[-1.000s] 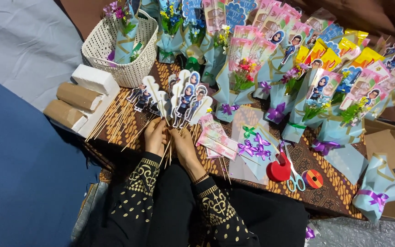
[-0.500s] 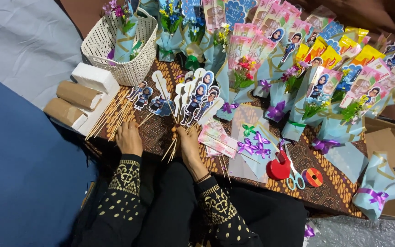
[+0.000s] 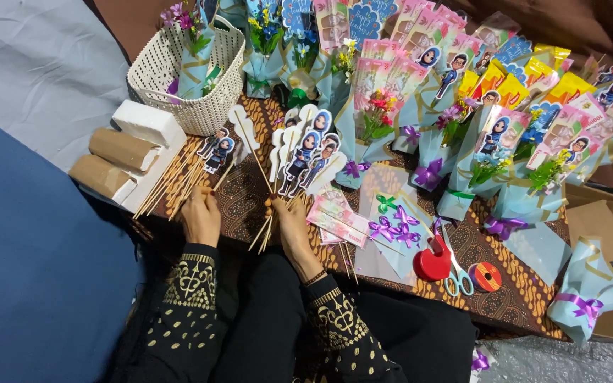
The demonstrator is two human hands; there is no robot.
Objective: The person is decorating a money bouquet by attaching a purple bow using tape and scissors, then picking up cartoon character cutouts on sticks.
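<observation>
My sleeves (image 3: pixel 193 291) are black and long, reaching my wrists. Gold embroidery runs along each cuff in bands of small geometric shapes, with scattered gold dots further up the arms. A thin dark bracelet sits at my right wrist, just above the cuff. My left hand (image 3: pixel 201 216) and right hand (image 3: pixel 294 230) are bare, without rings or gloves.
</observation>
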